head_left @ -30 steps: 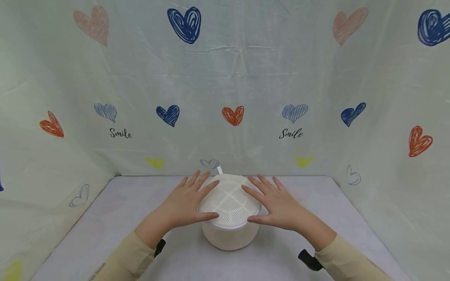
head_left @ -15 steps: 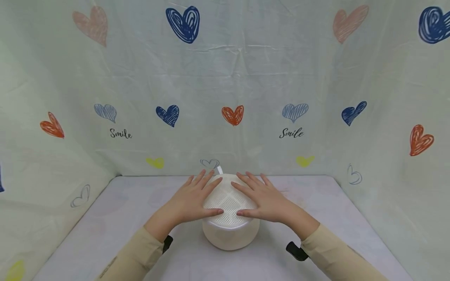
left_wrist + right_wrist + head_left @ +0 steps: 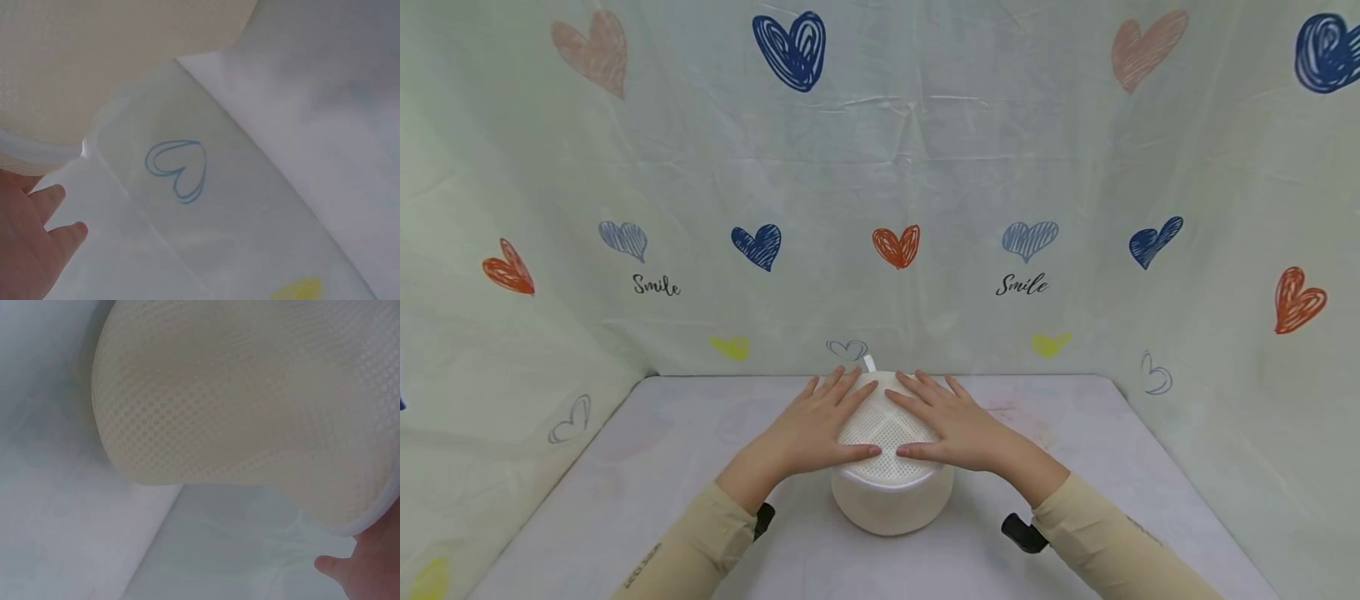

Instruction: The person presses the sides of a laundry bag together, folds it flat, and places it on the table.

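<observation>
Okay, nearest first: beige sleeves [image 3: 677, 542] come in from the front. Cream mesh bag [image 3: 889, 467] stands near the middle of the bench [image 3: 1150, 492], left hand [image 3: 812, 429] and right hand [image 3: 958, 427] spread over its top from either side, apparently touching, pinching nothing. Step looks like steadying or pressing the bag; next move probably calls for light, even pressure from both sides, since it looks soft enough to cave in. Sideways room both ways; side edges well apart from it. Heart-print curtain [image 3: 925, 183] hangs behind the back edge.
</observation>
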`<state>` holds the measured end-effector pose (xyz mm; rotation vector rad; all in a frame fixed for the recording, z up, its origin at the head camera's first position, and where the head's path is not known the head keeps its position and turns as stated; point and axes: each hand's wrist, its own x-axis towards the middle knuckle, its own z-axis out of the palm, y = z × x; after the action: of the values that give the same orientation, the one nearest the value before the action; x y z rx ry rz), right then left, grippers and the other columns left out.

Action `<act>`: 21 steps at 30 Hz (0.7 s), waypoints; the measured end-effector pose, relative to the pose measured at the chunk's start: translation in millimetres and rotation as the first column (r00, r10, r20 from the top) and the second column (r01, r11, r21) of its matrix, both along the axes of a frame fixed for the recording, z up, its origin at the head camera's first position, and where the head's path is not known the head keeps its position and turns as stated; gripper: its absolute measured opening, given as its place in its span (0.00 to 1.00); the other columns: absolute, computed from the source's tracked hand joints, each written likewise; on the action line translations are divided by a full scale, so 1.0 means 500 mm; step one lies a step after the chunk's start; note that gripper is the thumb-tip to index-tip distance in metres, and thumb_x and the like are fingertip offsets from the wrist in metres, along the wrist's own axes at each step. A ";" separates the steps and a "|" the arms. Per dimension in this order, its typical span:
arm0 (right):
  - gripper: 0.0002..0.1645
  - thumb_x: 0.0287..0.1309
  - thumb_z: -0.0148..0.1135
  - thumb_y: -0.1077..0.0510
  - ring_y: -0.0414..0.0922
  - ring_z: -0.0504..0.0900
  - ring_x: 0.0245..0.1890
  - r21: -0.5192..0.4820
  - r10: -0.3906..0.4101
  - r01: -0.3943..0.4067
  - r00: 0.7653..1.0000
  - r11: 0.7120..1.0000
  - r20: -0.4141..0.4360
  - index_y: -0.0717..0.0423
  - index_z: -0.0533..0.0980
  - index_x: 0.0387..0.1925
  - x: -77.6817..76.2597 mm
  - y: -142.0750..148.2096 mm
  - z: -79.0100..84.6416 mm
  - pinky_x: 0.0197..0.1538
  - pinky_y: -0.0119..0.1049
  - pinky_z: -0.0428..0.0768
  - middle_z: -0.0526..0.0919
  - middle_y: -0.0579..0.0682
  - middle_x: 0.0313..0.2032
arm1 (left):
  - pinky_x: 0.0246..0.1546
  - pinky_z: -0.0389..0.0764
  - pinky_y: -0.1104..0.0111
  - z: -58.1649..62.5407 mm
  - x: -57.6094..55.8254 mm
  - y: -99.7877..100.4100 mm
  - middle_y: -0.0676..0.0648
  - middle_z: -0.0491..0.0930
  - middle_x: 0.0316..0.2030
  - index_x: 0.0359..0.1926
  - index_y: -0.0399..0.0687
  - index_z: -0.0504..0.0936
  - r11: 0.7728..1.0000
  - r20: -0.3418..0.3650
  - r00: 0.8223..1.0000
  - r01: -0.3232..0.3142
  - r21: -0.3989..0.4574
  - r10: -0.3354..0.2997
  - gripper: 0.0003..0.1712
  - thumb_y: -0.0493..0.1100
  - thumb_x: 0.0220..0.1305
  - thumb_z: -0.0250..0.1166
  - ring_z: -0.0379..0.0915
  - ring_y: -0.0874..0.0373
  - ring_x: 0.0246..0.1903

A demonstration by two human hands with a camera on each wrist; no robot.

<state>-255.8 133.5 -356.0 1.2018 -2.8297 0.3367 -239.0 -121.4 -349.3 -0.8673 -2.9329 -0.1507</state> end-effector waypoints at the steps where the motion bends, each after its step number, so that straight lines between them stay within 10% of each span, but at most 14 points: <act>1: 0.50 0.60 0.45 0.23 0.52 0.41 0.75 -0.001 0.000 0.000 1.000 1.000 0.007 0.40 0.51 0.77 0.000 0.000 -0.001 0.70 0.60 0.38 0.43 0.45 0.76 | 0.68 0.45 0.41 -0.001 -0.001 0.001 0.42 0.47 0.75 0.77 0.54 0.53 1.000 0.003 1.000 0.000 -0.001 0.000 0.55 0.78 0.58 0.51 0.37 0.42 0.74; 21: 0.51 0.59 0.44 0.21 0.49 0.38 0.75 0.023 -0.022 0.021 0.997 1.000 0.070 0.38 0.50 0.77 -0.001 0.005 -0.016 0.71 0.60 0.36 0.43 0.43 0.76 | 0.68 0.46 0.42 -0.023 -0.001 0.012 0.42 0.47 0.75 0.76 0.53 0.55 1.000 0.038 0.999 0.014 -0.021 -0.013 0.52 0.77 0.59 0.52 0.39 0.42 0.74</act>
<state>-256.4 136.1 -364.2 1.1860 -2.9112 0.3550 -239.6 -115.4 -360.6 -0.8977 -2.9693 -0.1380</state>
